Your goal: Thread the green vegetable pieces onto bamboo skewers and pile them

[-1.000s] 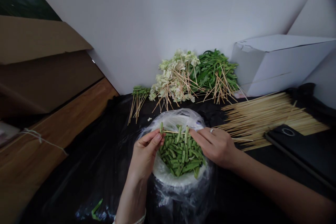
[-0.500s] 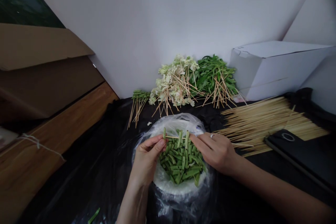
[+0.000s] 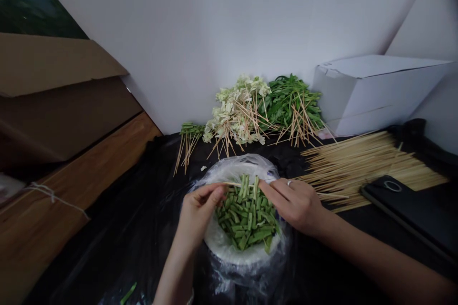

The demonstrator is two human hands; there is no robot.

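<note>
Over the bowl, my right hand (image 3: pixel 298 202) is closed around a thin wooden skewer (image 3: pixel 233 184); the back end of the skewer sticks out behind it to the right. Three short pieces of green bean (image 3: pixel 246 186) are threaded crosswise on it, two close together and one by my right fingertips. At the skewer's other end, my left hand (image 3: pixel 201 205) pinches with thumb and forefinger; the tip itself is hidden there. Below both hands stands a round bowl (image 3: pixel 232 258) lined with clear plastic, full of cut green beans (image 3: pixel 246 224).
Behind the bowl lie skewered green beans (image 3: pixel 192 129), skewered pale leafy pieces (image 3: pixel 232 109) and skewered greens (image 3: pixel 291 100). Loose skewers (image 3: pixel 358 164) and a dark phone (image 3: pixel 411 209) are at right. A white box (image 3: pixel 379 95) and a cardboard box (image 3: pixel 60 109) flank the black sheet (image 3: pixel 143 228).
The bean piece that was at my left fingertips has slid right along the skewer, beside the middle piece. My left fingers are now at the skewer's end. My right hand has barely moved.
</note>
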